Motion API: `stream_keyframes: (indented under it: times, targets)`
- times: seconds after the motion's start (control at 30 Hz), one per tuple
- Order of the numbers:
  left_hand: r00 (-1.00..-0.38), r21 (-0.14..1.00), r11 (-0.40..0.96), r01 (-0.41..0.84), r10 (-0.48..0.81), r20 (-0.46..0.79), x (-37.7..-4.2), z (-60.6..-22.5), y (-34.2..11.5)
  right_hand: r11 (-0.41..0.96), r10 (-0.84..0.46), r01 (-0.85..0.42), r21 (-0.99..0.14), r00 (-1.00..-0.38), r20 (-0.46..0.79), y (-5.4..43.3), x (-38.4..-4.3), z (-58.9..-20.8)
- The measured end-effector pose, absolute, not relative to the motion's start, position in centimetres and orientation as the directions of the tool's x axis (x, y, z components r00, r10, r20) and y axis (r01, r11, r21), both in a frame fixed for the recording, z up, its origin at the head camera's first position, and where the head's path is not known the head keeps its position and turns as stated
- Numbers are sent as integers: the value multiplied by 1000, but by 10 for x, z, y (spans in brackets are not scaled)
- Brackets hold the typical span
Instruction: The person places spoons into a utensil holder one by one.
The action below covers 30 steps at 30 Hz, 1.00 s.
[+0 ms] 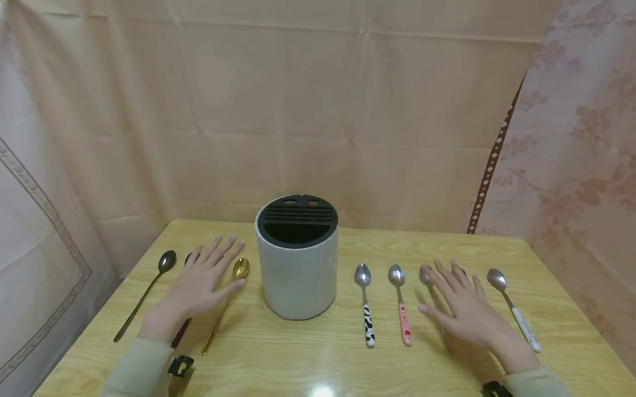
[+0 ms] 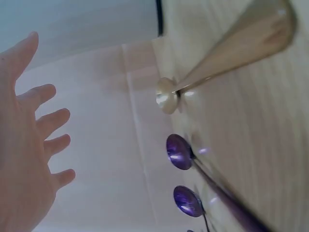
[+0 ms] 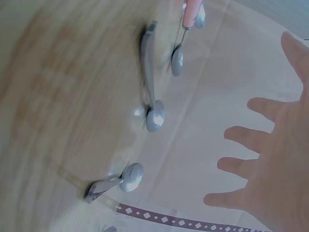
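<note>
My left hand is spread over a spoon with a purple handle, hiding most of it. Just right of that hand lies a gold spoon, and to its left a dark spoon. My right hand, fingers also spread, hovers above a plain silver spoon and partly covers it. In the right wrist view, a short-handled silver spoon lies below that hand. Both palms hold nothing. Beside the right hand are a pink-handled spoon and a white-handled spoon.
A white cylindrical utensil holder with a black slotted top stands upright between the hands. To its right lies a spoon with a black-and-white spotted handle. Beige cloth hangs behind the wooden table.
</note>
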<state>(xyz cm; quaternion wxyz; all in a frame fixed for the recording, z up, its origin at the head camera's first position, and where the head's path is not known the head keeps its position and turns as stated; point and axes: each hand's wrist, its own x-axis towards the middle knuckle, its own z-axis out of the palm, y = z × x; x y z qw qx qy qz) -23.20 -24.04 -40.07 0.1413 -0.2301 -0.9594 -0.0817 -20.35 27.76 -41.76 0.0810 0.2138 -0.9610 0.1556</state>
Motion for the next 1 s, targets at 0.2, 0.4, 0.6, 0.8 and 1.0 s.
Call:
stream_keyframes:
  times: [0.2, 0.4, 0.6, 0.8, 1.0]
  targets:
    - [-838, 97, 873, 478, 420, 350, -233, -390, -240, 851, -378, -433, -297, -898, 224, 272, -205, -415]
    - [-825, 132, 858, 497, 419, 379, -234, -379, -236, 826, -390, -456, -333, -887, 247, 256, -207, -411]
    - [-770, 98, 836, 541, 444, 458, -238, -364, -233, 813, -365, -464, -352, -877, 312, 243, -211, -409]
    - [-725, 66, 816, 574, 468, 506, -238, -351, -229, 830, -330, -456, -321, -865, 378, 233, -212, -409]
    - [-683, 64, 789, 612, 485, 546, -240, -340, -223, 836, -299, -449, -315, -855, 424, 222, -214, -409]
